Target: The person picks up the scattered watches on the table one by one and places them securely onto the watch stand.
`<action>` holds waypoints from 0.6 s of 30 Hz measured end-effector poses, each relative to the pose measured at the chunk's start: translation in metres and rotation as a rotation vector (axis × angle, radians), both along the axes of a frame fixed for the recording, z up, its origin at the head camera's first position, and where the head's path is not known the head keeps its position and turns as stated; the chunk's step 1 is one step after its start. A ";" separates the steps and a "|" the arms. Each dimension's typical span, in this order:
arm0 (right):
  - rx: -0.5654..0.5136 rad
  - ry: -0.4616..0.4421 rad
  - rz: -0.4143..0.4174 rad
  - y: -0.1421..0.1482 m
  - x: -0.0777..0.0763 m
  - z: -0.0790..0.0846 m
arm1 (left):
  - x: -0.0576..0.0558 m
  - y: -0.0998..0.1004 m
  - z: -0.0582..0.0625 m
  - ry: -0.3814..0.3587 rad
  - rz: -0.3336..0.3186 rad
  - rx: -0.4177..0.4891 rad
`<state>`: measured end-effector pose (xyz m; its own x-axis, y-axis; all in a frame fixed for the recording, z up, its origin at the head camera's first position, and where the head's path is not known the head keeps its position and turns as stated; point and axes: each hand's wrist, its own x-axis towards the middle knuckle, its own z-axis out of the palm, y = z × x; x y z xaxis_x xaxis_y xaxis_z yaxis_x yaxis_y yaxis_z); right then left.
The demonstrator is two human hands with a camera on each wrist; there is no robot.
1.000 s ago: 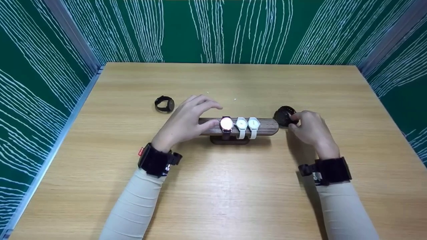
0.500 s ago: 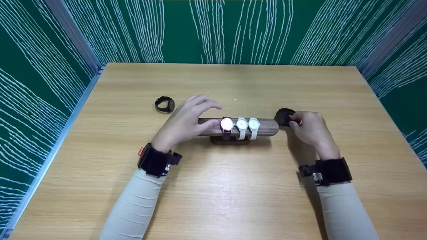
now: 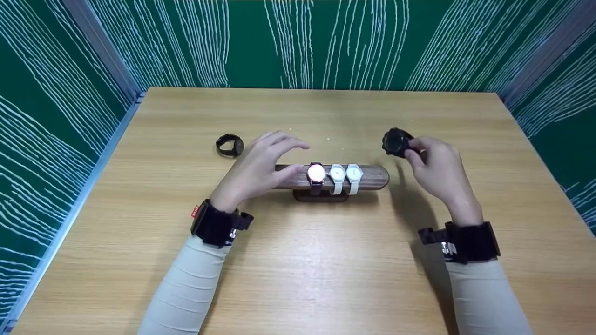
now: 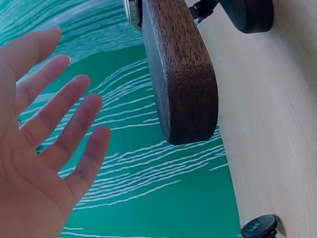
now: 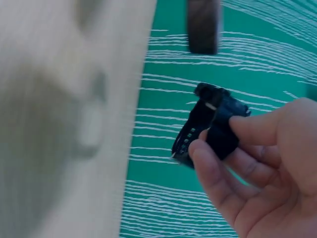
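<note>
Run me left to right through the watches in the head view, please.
Loose black watch on the table → dark-strapped watch on the stand → first white watch → second white watch → held black watch, in the right hand.

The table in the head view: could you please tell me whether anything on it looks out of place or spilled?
Only slightly: a few tiny pale specks dot the table beyond the watch stand, like stray debris. Otherwise nothing stands out.
</note>
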<state>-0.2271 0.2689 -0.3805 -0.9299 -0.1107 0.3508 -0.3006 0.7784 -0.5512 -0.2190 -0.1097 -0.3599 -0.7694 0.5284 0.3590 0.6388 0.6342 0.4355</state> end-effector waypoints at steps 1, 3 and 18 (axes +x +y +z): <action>-0.008 0.011 0.012 -0.002 0.001 0.003 | 0.000 0.000 0.000 0.003 0.001 0.003; -0.025 0.034 0.046 -0.007 0.004 0.008 | 0.000 0.000 0.001 0.007 0.004 0.006; -0.138 0.083 0.417 -0.046 0.029 0.026 | 0.007 0.012 0.002 0.055 -0.081 0.040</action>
<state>-0.1978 0.2231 -0.3542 -0.7837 -0.4171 0.4603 -0.6209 0.5023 -0.6018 -0.2122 -0.0979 -0.3578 -0.7032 0.5726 0.4215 0.7110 0.5624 0.4221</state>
